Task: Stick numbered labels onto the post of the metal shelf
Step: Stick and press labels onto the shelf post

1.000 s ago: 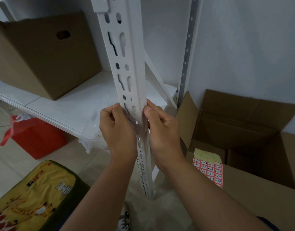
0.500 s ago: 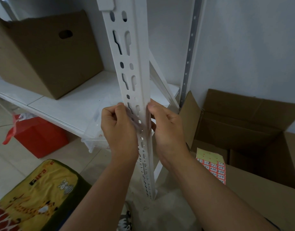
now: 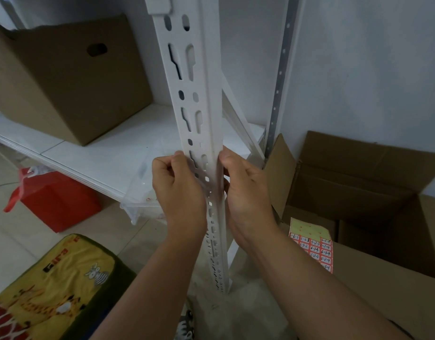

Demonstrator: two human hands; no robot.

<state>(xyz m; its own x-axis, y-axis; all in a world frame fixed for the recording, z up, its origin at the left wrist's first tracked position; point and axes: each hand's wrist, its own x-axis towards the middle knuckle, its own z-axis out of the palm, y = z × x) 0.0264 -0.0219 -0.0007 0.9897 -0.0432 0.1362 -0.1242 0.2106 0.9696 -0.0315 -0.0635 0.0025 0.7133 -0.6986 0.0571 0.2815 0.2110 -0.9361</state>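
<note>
White walls and pale floor tiles [image 3: 5,244] frame a white metal shelving unit. At far left a closed cardboard box [image 3: 64,77] stands on the white shelf board [image 3: 93,153]; below the board a red bag [image 3: 56,204] sits on the floor, and a yellow cartoon-print cushion [image 3: 54,285] lies nearer the camera. A clear plastic bag [image 3: 137,204] hangs at the shelf's front edge. The slotted white post [image 3: 196,99] runs upright through the centre of view. The left hand [image 3: 179,190] has fingers curled, pinching at the post's left edge; the right hand [image 3: 245,192] is curled likewise, thumb pressed to the post's right edge. Both hands touch the post at the same height. Whether a label lies under the fingers cannot be told. Right of the post an open cardboard box [image 3: 358,187] stands against the wall, and the sheet of numbered labels [image 3: 312,244], red cells under a green header, rests on its near flap.
</note>
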